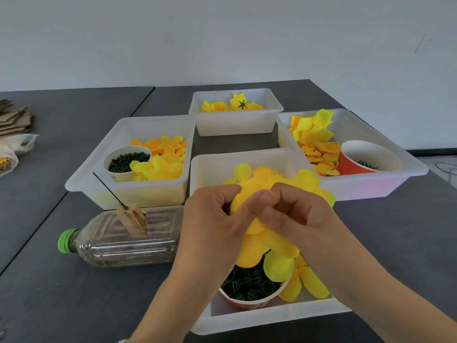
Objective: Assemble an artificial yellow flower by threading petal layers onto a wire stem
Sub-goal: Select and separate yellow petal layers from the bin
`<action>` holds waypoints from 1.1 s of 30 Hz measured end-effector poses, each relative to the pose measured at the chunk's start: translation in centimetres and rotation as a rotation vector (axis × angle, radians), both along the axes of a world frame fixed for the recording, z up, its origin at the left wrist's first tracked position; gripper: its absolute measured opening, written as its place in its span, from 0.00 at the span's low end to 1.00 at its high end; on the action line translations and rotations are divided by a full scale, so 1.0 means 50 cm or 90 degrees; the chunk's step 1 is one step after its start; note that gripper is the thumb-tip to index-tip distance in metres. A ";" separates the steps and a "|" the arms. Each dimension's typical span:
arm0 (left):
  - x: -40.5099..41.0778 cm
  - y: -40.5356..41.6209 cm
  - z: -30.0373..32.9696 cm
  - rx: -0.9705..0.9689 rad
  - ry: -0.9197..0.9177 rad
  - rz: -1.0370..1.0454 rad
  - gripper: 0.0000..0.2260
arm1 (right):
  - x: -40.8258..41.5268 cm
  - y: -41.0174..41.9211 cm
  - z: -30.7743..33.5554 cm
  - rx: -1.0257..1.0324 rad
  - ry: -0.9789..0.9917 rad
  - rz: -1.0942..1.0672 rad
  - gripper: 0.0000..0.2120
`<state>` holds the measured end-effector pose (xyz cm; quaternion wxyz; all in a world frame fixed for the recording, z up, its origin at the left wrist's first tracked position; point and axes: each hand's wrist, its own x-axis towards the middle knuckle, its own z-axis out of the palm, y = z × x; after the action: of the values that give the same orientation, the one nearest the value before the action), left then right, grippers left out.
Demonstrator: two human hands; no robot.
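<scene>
- Although the near red paper cup and the cup in the left tray carry small print, none of it can be read.
- Surface: dark grey table, seam lines at left; plain white wall behind. Flattened cardboard and plastic bags at far left edge.
- Four white plastic trays. Left tray: yellow and orange petal layers, cup of dark green pieces. Far tray: yellow flowers, one with a green star-shaped calyx. Right tray: petal layers, tipped red cup. Near tray: loose petals, red cup of green ring pieces.
- Clear bottle, green cap, lies on its side left of near tray; wooden block on it holds a dark wire stem, tilted.
- Left hand and right hand, fingers curled, both pinch the yellow petal cluster above the near tray.
</scene>
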<state>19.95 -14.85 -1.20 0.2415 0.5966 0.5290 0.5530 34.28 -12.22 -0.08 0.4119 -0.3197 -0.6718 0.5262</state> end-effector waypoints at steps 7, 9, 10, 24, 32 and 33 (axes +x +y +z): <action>-0.031 -0.011 -0.003 -0.003 0.004 -0.022 0.31 | 0.041 0.067 0.021 -0.072 0.077 -0.202 0.20; -0.053 -0.018 -0.009 -0.007 0.005 0.005 0.25 | 0.061 0.108 0.034 -0.056 0.133 -0.301 0.21; -0.066 -0.021 -0.014 -0.009 0.009 0.027 0.24 | 0.072 0.129 0.041 -0.002 0.125 -0.353 0.19; -0.133 -0.009 -0.023 -0.024 -0.114 0.150 0.22 | 0.042 0.175 -0.012 0.309 -0.510 0.067 0.08; -0.122 0.006 -0.018 -0.049 -0.222 0.123 0.14 | 0.041 0.213 0.032 0.336 -0.511 -0.056 0.10; -0.121 0.007 -0.018 -0.051 -0.224 0.120 0.14 | 0.031 0.217 0.038 0.353 -0.512 -0.065 0.10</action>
<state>13.91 -14.52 -2.10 0.3010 0.4282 0.5540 0.6473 35.84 -1.40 1.83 0.2148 -0.4082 -0.8759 0.1418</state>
